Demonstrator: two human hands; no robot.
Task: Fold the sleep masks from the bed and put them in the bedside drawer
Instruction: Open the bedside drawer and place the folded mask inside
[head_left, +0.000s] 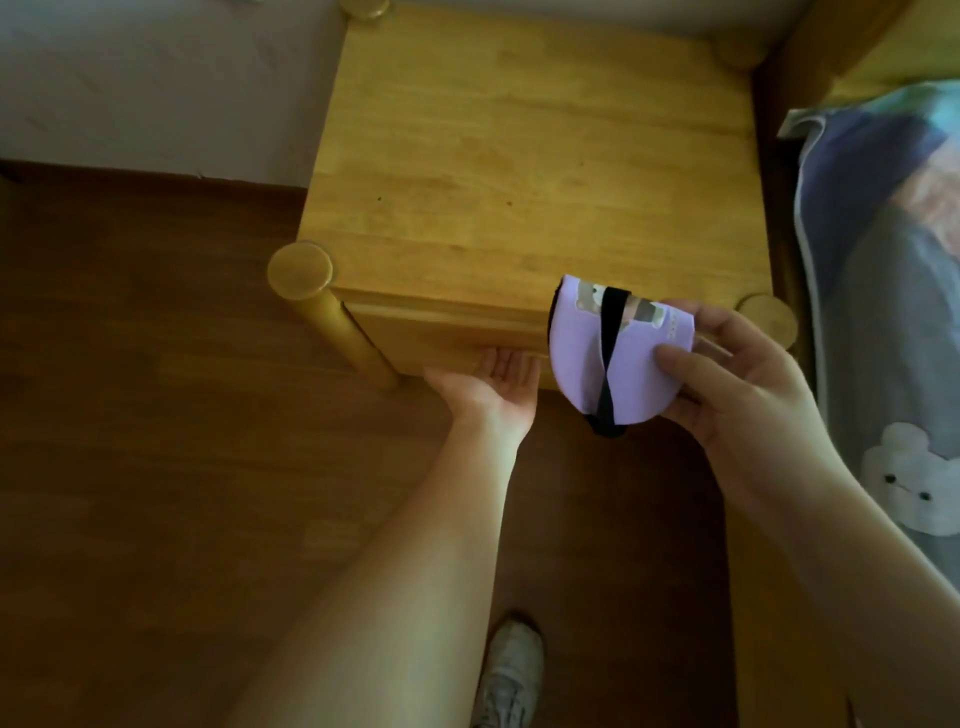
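We hold the mask (613, 358) folded in half, pinched between thumb and fingers of our right hand (737, 395) so the fold keeps while the other hand is free. It is lilac, with a cartoon print and a black strap (609, 358) crossing it. Left of it, our left hand (493, 384) lies open, palm up, fingers under the drawer (447, 332) front, likely to pull it open.

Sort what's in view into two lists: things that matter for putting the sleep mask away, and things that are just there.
Belongs to the job:
folded purple sleep mask in the right hand
left hand under the drawer front
bedside table

Just there:
bedding with bear print
white shoe
wooden floor
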